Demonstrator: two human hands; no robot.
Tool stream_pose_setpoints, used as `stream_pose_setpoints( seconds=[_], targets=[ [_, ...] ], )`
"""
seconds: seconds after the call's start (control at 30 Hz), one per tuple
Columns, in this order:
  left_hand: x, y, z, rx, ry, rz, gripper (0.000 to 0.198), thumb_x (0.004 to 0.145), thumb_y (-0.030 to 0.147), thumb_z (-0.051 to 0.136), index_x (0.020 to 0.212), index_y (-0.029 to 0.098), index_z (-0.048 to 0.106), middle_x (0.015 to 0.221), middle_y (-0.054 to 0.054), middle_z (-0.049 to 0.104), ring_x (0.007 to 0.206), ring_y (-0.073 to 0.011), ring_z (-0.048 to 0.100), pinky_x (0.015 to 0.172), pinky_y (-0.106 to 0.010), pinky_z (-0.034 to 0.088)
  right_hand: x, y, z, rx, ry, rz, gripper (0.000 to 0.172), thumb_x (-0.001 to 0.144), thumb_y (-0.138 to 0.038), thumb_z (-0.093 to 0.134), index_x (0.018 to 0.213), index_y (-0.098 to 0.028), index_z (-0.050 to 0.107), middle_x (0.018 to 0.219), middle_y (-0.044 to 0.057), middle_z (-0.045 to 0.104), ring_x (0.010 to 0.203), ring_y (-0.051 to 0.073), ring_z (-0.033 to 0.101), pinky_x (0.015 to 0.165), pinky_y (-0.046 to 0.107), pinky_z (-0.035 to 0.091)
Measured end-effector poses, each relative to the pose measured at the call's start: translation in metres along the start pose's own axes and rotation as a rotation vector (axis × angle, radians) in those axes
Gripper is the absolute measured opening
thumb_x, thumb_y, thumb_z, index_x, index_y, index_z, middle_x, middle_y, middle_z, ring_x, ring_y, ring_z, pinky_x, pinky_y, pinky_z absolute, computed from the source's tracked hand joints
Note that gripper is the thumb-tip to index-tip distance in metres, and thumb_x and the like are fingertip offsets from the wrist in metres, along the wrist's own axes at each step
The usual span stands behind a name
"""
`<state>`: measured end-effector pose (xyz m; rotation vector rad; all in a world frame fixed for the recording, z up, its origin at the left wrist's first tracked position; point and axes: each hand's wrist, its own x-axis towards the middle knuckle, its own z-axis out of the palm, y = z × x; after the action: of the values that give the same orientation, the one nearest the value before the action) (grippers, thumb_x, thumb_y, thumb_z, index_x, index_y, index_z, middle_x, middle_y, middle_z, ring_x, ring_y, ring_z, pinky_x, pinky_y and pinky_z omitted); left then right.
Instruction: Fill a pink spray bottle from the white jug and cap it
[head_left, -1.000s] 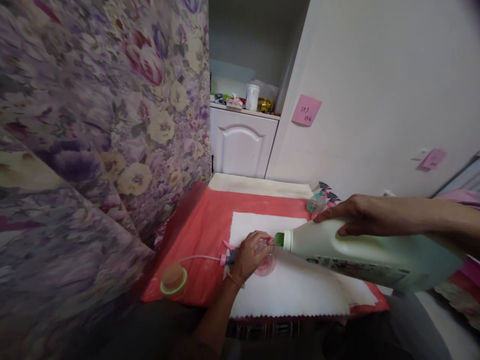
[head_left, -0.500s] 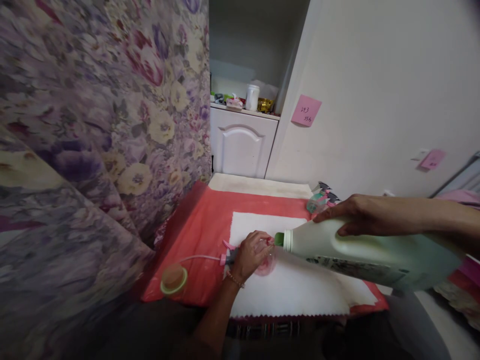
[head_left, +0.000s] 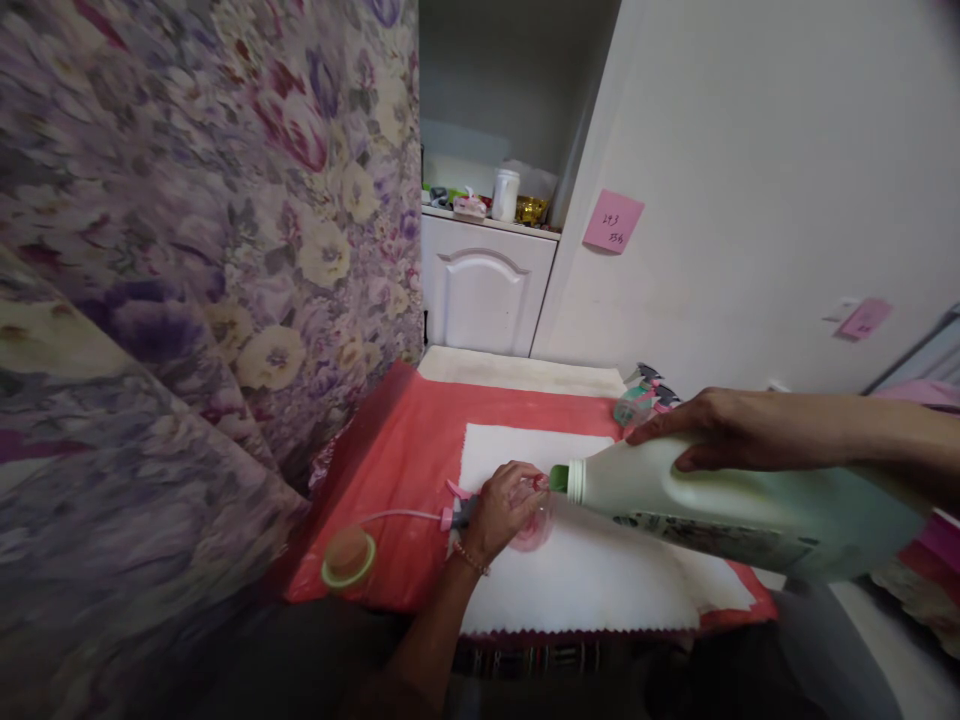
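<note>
My right hand (head_left: 731,430) is wrapped round the large pale green jug (head_left: 645,490), which lies tipped with its mouth to the left. A green spout (head_left: 559,479) shows at the jug's mouth. My left hand (head_left: 506,505) is closed round a clear pink bottle (head_left: 534,530) on the white cloth (head_left: 592,580), its neck right at the spout. Whether liquid is flowing cannot be made out. Left of my left hand lies a pink and grey spray head (head_left: 454,515) with its tube. A round cap with a light green rim (head_left: 349,560) is at the table's left front.
Two spray bottles (head_left: 636,402) stand at the back right of the red table cover (head_left: 405,450). A floral curtain (head_left: 225,250) hangs close on the left. Behind, a white cabinet (head_left: 484,285) holds a white jar (head_left: 505,195) and small items.
</note>
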<state>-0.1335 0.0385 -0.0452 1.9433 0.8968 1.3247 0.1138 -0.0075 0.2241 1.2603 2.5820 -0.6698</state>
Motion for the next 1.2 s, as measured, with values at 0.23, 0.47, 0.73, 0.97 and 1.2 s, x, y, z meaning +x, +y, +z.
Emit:
stream_pose_setpoints(
  seconds=[0.23,0.47,0.73,0.97,1.2],
  targets=[
    [0.0002,-0.001,-0.0001,0.005,-0.005,-0.001,0.012,0.085,0.026,0.065,0.095,0.021,0.066,0.097,-0.005,0.068,0.095,-0.0203,0.064,0.088,-0.034,0.05,0.0017,0.0022,0.0002,0.005,-0.002,-0.018,0.047,0.091,-0.034,0.053,0.138,-0.032,0.054,0.133,-0.001,0.065,0.116,0.027,0.063,0.098,0.033,0.05],
    [-0.0003,0.0003,0.0,-0.004,-0.01,0.0,0.012,0.085,0.028,0.066,0.095,0.021,0.065,0.097,-0.005,0.068,0.095,-0.02,0.064,0.087,-0.033,0.049,0.0005,0.0016,-0.0004,0.003,-0.005,-0.014,0.048,0.09,-0.032,0.053,0.138,-0.033,0.054,0.132,-0.001,0.066,0.116,0.028,0.064,0.097,0.033,0.051],
    [-0.0008,-0.0028,0.0004,-0.006,-0.013,0.0,0.012,0.085,0.026,0.066,0.096,0.021,0.065,0.098,-0.005,0.067,0.096,-0.0198,0.063,0.088,-0.033,0.048,0.0004,-0.0008,-0.0005,0.016,0.008,-0.003,0.047,0.09,-0.032,0.055,0.137,-0.035,0.055,0.131,-0.002,0.067,0.113,0.026,0.065,0.095,0.031,0.051],
    [-0.0013,-0.0012,-0.0002,-0.004,-0.012,-0.003,0.012,0.085,0.025,0.066,0.097,0.021,0.065,0.098,-0.005,0.067,0.096,-0.02,0.063,0.088,-0.033,0.049,0.0009,-0.0012,-0.0005,0.006,0.013,0.0,0.047,0.09,-0.034,0.054,0.137,-0.034,0.055,0.131,-0.002,0.067,0.113,0.026,0.065,0.095,0.031,0.051],
    [-0.0008,-0.0006,0.0002,-0.009,-0.015,-0.013,0.012,0.084,0.023,0.066,0.096,0.02,0.065,0.097,-0.005,0.067,0.095,-0.0193,0.062,0.088,-0.032,0.048,0.0005,-0.0013,-0.0007,0.02,0.008,-0.012,0.048,0.09,-0.034,0.053,0.137,-0.029,0.056,0.129,0.001,0.068,0.111,0.027,0.066,0.093,0.03,0.051]
  ],
)
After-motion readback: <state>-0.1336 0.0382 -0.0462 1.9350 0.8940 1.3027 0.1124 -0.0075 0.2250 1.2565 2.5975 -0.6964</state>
